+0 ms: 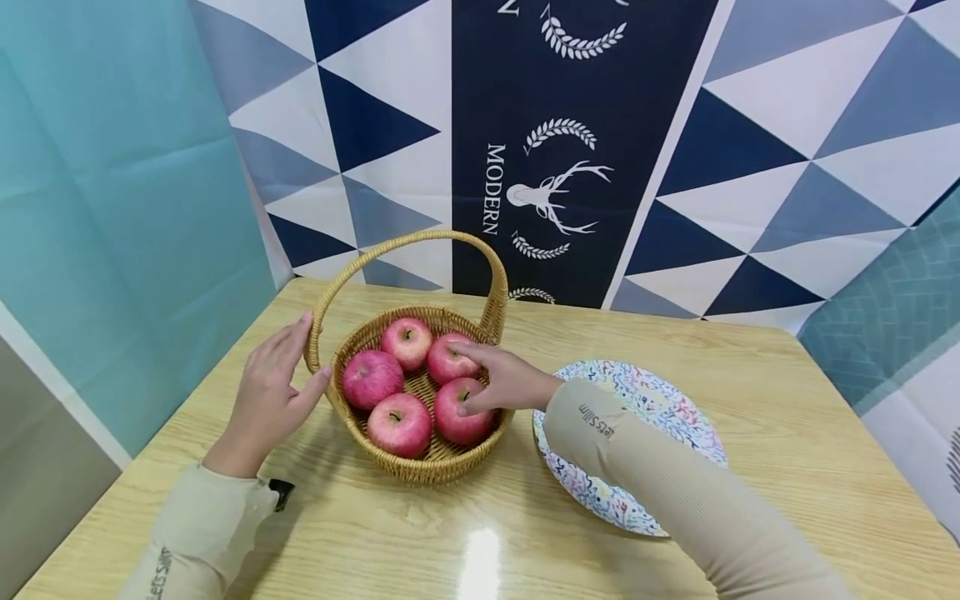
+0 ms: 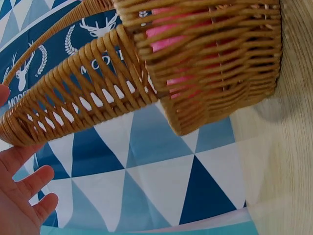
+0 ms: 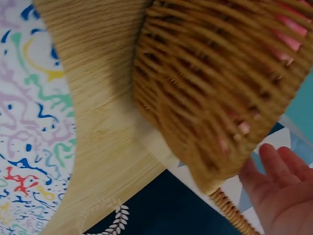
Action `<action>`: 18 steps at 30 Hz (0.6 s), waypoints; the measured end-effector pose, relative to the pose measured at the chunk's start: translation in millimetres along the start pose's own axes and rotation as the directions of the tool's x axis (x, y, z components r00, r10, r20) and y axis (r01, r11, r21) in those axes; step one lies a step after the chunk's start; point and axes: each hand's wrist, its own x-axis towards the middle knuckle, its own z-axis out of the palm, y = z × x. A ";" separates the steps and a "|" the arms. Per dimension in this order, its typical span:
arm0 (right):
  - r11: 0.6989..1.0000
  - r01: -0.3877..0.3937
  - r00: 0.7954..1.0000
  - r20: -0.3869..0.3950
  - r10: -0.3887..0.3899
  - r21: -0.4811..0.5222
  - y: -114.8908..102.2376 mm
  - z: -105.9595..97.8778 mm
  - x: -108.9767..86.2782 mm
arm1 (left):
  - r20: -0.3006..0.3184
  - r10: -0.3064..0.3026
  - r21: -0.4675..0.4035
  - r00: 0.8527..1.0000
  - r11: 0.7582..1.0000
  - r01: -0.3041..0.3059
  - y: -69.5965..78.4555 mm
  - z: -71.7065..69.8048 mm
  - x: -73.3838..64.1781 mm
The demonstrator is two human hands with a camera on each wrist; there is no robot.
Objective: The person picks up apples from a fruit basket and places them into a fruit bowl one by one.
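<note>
Spread wide, the left hand (image 1: 273, 392) is at the left side of the basket's handle (image 1: 495, 304), its fingers nearly straight and its thumb well apart from them, with the woven handle between; the left wrist view shows a finger passing behind the handle's edge. The right hand (image 1: 510, 379) reaches over the basket's rim, thumb and forefinger also well apart. Whether its tips press on the fruit cannot be told. Beige sleeves (image 1: 675, 475) with dark lettering run back from both hands, and a small black object (image 1: 281, 493) shows beside the left cuff.

Between the hands, the wicker basket (image 1: 427, 471) stands upright on a pale wooden table (image 1: 375, 542). Five reddish-pink apples lie in it. Nearest, between the two hands, is the front apple (image 1: 400, 425); beside it, under the right thumb, is the right apple (image 1: 459, 425). A darker apple (image 1: 372, 379) lies just beyond the left thumb. Under the right forefinger is another apple (image 1: 444, 362), and the back apple (image 1: 407, 343) sits farthest from both hands.

To the right of the right hand, partly hidden by its forearm, lies a round, colourfully speckled disc (image 1: 660, 400), apart from the basket. Beyond both hands hangs a triangle-patterned cloth (image 1: 397, 67) with a dark deer-print band (image 1: 551, 92); left of the left hand is a teal cloth (image 1: 112, 208).
</note>
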 end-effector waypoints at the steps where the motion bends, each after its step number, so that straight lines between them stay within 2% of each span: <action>1: 1.000 0.002 1.000 0.012 -0.002 -0.014 -0.7 0.7 1.6 | -0.001 -0.001 0.000 1.000 1.000 0.001 -1.3 -0.2 0.0; 4: 1.000 -0.030 0.998 0.063 0.031 -0.007 -5.5 0.2 4.8 | 0.008 -0.006 0.002 1.000 1.000 0.006 -4.2 -1.3 1.1; 7: 0.991 -0.128 0.986 0.114 0.124 0.035 -11.2 -1.8 7.3 | 0.030 -0.019 -0.007 0.999 1.000 0.019 -4.2 -2.6 3.7; 10: 0.968 -0.244 0.963 0.135 0.234 0.062 -13.7 -1.8 9.3 | 0.057 -0.046 -0.017 0.997 0.999 0.047 -1.9 -3.7 6.6; 12: 0.954 -0.298 0.950 0.110 0.292 0.040 -13.4 -0.3 12.1 | 0.066 -0.061 -0.022 0.996 0.998 0.062 -0.9 -4.2 8.6; 15: 0.914 -0.401 0.916 0.061 0.398 0.064 -13.1 2.9 17.0 | 0.073 -0.089 -0.032 0.993 0.995 0.092 -0.2 -4.8 9.9; 18: 0.883 -0.463 0.886 0.021 0.462 0.076 -13.2 5.7 21.8 | 0.076 -0.102 -0.042 0.992 0.994 0.105 -0.4 -5.4 9.7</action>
